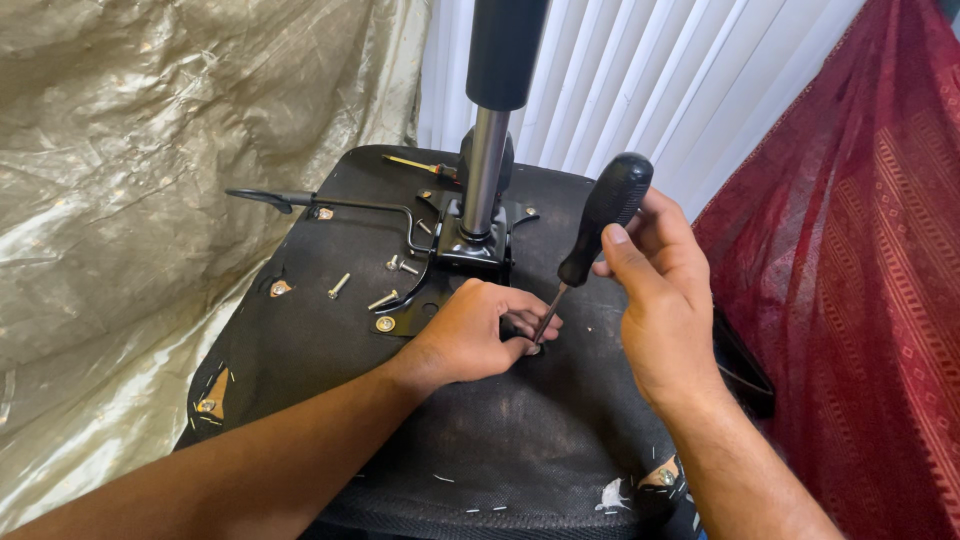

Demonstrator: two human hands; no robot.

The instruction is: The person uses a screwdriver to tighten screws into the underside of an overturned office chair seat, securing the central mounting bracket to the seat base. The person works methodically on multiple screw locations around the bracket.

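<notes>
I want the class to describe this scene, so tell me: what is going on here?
A person works on the underside of an upturned office chair seat. The right hand holds a black-handled screwdriver, tip down at the seat near the metal mounting plate. The left hand rests there, fingers steadying the shaft by the tip. Several loose screws lie on the seat, and the gas cylinder stands upright.

Upturned black seat underside (330, 340); loose screws (383, 300) lie on it.
</notes>
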